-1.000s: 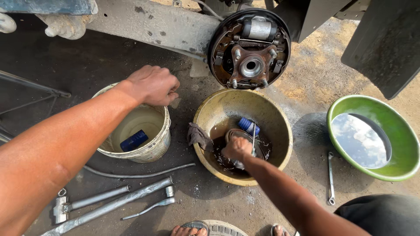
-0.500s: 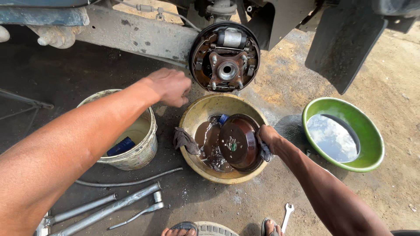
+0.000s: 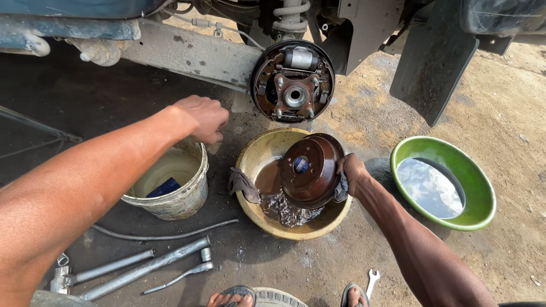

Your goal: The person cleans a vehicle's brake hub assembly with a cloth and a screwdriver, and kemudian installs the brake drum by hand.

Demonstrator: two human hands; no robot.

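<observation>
Head view: the right hand (image 3: 351,170) curls its fingers round the 3 o'clock rim of the brake drum (image 3: 310,170), tilted over the yellow basin (image 3: 256,153); likely heavy, rigid, wet-slick, best gripped by the rim; left hand (image 3: 200,117) fisted, empty.

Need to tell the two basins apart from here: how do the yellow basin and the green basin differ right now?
The yellow basin holds murky brown liquid, a rag on its rim and the brown brake drum, tilted, gripped by the right hand; the green basin holds only clearer liquid that mirrors the sky. The yellow basin sits below the bare wheel hub; the green basin lies farther right, untouched. Both are round, open and on the ground.
</observation>
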